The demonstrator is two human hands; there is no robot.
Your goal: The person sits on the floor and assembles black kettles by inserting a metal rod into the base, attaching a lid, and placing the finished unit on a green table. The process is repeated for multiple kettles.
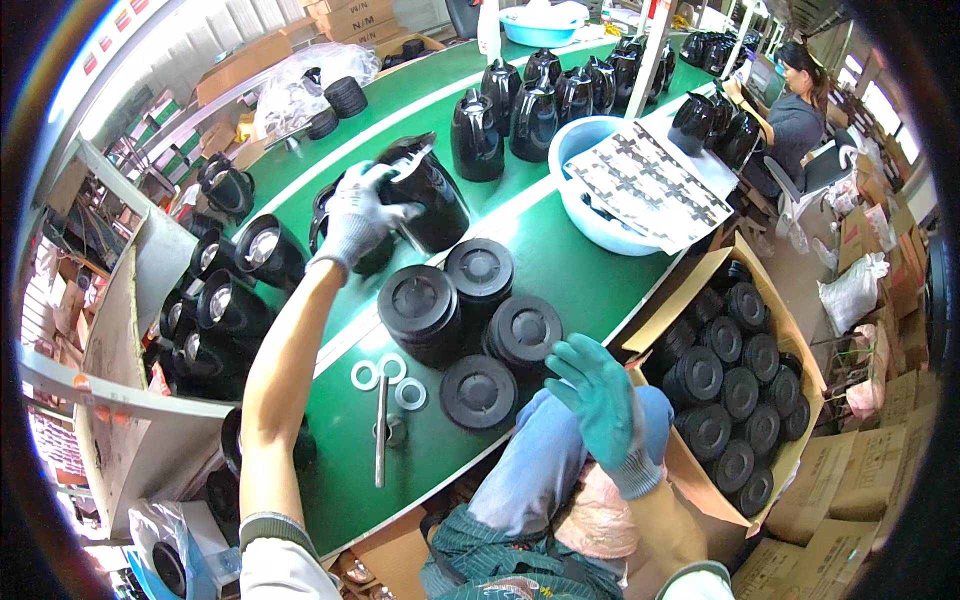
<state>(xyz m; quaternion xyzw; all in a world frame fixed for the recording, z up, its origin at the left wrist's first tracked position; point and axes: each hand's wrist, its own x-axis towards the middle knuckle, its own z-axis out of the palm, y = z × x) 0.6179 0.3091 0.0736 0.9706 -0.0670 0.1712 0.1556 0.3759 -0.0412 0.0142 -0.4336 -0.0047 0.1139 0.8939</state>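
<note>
Head view. Worktable [590, 285], green, with a pale stripe.

Left hand [358, 218], grey glove: at the upper left side of a tilted black jug [432, 200], fingers loosely bent, thumb reaching across the jug's side. Whether the grip is firm, one cannot tell. The jug is over the table, beyond the stacks of black discs; its base is near them, contact with the table unclear. A second dark jug lies partly hidden behind the same hand.

Right hand [600, 402], green-faced glove: fingers apart and slightly bent, nothing held; above the wearer's knee, fingertips just beside the nearest right-hand stack of discs [525, 327].

Also on the table: three further disc groups; white rings [409, 394]; one metal rod [381, 440]; standing black jugs [477, 137]; blue basin [572, 212] under a patterned sheet [640, 188]. Beside the table: open carton [668, 312] of more discs.

Handling notes, by judgement: the jug looks smooth and probably slips in a glove, so a full wrap of fingers, with the free hand supporting the base, seems best. It should be turned clear of the stacks, which could topple if knocked.
</note>
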